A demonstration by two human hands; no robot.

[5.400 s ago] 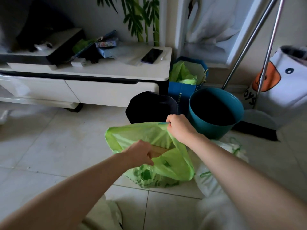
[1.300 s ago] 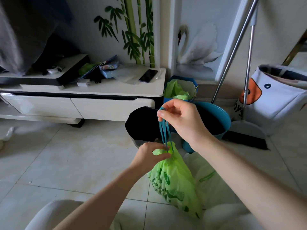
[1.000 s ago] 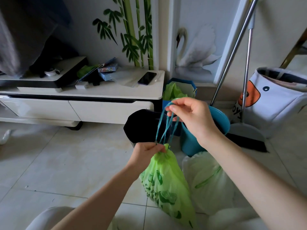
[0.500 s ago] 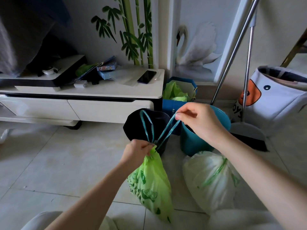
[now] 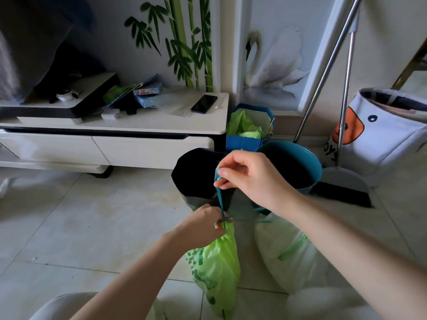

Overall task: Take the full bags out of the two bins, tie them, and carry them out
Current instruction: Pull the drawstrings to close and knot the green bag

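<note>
Pale, glossy floor tiles (image 5: 80, 227) with thin grout lines fill the lower left of the frame, catching soft daylight. Across the upper left runs a low white TV cabinet (image 5: 138, 148) with two flat drawer fronts and a dark seam under its top; a black phone (image 5: 203, 103) lies near its right end, beside small boxes and papers. Behind it the wall carries a painted bamboo mural (image 5: 184, 42) — green stalks and leaves — and, upper centre, a white swan panel (image 5: 277, 58). At the right, two metal poles (image 5: 328, 72) lean on the wall above a white fabric basket (image 5: 381, 132) with an orange patch.
</note>
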